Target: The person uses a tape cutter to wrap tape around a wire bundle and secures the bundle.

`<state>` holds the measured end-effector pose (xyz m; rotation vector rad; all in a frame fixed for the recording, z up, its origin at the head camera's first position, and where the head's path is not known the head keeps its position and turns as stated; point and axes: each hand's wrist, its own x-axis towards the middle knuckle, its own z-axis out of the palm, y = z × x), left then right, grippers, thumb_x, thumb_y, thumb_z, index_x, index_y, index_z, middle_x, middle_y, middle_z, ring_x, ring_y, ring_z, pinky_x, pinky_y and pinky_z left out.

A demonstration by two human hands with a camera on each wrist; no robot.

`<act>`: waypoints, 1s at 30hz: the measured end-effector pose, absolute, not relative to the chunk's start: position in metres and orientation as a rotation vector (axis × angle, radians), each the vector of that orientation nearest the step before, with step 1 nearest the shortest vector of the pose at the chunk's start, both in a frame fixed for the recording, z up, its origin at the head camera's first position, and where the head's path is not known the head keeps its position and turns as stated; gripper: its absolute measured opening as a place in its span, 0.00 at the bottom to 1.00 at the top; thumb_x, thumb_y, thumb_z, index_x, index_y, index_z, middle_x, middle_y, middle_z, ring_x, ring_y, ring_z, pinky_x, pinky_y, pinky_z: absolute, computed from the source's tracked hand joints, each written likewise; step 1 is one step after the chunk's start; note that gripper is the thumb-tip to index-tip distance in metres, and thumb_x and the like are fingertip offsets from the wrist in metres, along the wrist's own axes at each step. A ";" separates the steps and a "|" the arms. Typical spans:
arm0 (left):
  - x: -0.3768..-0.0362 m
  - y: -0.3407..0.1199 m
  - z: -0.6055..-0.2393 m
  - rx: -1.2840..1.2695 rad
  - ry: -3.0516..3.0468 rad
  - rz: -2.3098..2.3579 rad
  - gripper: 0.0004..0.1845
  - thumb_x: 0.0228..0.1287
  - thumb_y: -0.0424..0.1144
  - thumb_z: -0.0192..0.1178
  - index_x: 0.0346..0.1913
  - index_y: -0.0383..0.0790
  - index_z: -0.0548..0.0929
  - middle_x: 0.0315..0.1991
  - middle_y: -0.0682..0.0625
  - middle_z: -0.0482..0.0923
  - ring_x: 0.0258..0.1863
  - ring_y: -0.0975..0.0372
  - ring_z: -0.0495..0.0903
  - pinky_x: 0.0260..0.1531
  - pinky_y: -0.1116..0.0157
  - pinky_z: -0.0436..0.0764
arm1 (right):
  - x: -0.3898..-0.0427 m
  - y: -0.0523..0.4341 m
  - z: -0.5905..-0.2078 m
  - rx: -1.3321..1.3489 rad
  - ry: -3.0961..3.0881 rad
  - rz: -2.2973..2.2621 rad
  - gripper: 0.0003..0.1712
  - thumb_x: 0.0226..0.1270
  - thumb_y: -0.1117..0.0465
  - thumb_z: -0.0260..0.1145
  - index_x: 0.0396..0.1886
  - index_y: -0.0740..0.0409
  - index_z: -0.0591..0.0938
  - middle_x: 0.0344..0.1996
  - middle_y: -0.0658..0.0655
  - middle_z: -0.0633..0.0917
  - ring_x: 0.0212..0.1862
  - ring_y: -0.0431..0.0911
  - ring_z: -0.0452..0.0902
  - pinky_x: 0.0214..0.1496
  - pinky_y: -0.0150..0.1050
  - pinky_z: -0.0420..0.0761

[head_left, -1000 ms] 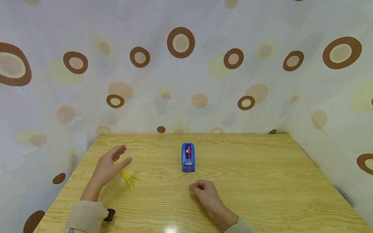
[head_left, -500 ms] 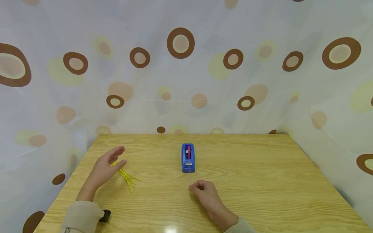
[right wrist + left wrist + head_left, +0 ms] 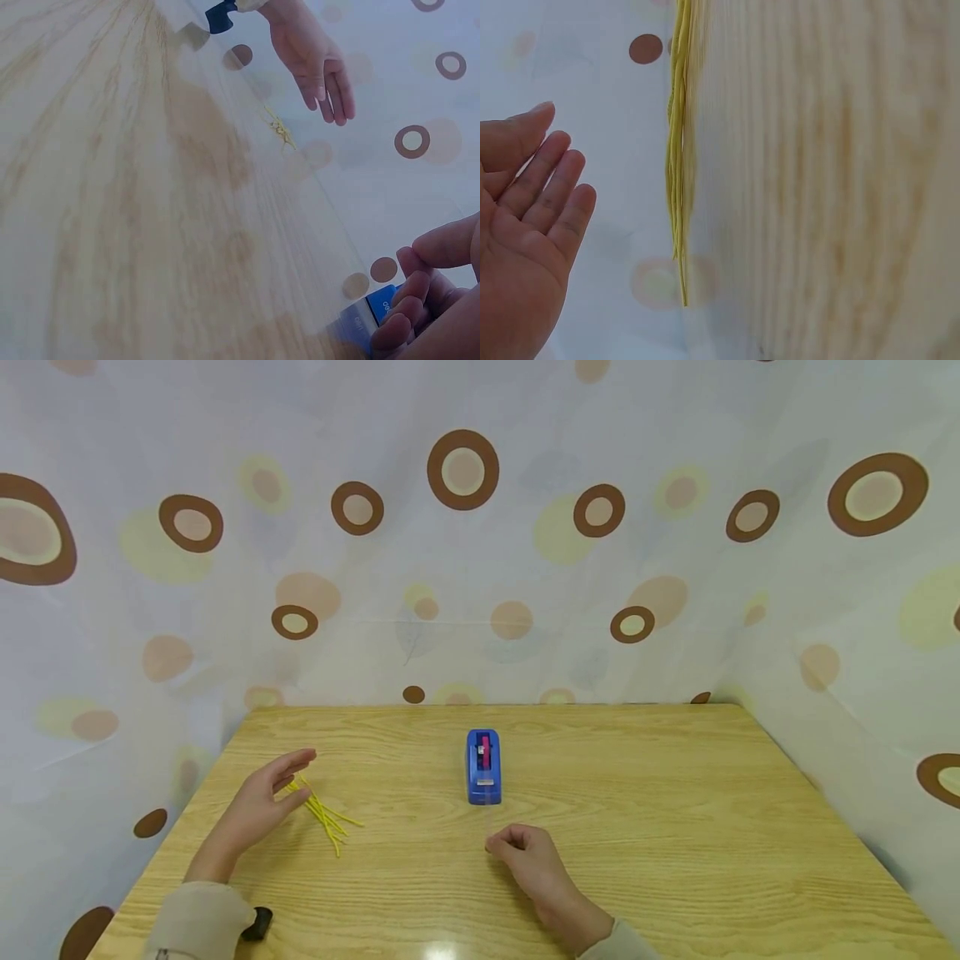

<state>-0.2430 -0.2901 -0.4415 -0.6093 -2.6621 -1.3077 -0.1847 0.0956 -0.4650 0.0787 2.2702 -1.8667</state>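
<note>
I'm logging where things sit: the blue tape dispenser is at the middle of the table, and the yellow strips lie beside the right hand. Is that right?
Not quite. The yellow strips lie beside the open left hand, not the right hand, as the head view shows. The blue tape dispenser does stand at the middle of the table.

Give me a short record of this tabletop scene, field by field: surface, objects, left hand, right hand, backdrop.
surface: light wooden table
objects: bundle of thin yellow strands lying flat at left; blue rectangular tape dispenser near the middle
left hand: left hand open, fingers straight, raised just above the far end of the yellow strands, holding nothing
right hand: right hand resting on the table in front of the dispenser, fingers curled; whether it pinches anything is unclear
backdrop: pale curtain with brown and yellow circles behind and to both sides
</note>
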 end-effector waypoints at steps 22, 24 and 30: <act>-0.255 -0.305 -0.448 -0.624 -2.787 -1.254 0.25 0.57 0.26 0.59 0.59 0.37 0.70 0.56 0.48 0.71 0.56 0.52 0.68 0.55 0.54 0.63 | -0.183 0.095 -0.459 0.082 2.279 -1.851 0.12 0.60 0.59 0.63 0.32 0.66 0.81 0.28 0.52 0.78 0.32 0.43 0.67 0.32 0.36 0.69; -0.255 -0.307 -0.448 -0.620 -2.797 -1.260 0.24 0.57 0.27 0.60 0.58 0.36 0.72 0.55 0.48 0.72 0.55 0.52 0.69 0.55 0.54 0.63 | -0.182 0.095 -0.460 0.082 2.275 -1.853 0.12 0.60 0.59 0.63 0.32 0.66 0.81 0.28 0.52 0.78 0.32 0.43 0.67 0.32 0.36 0.69; -0.258 -0.309 -0.448 -0.607 -2.829 -1.235 0.24 0.55 0.27 0.62 0.57 0.39 0.74 0.55 0.49 0.73 0.55 0.52 0.70 0.54 0.53 0.65 | -0.182 0.095 -0.462 0.068 2.273 -1.859 0.12 0.60 0.58 0.63 0.32 0.66 0.81 0.28 0.52 0.77 0.32 0.43 0.66 0.32 0.35 0.69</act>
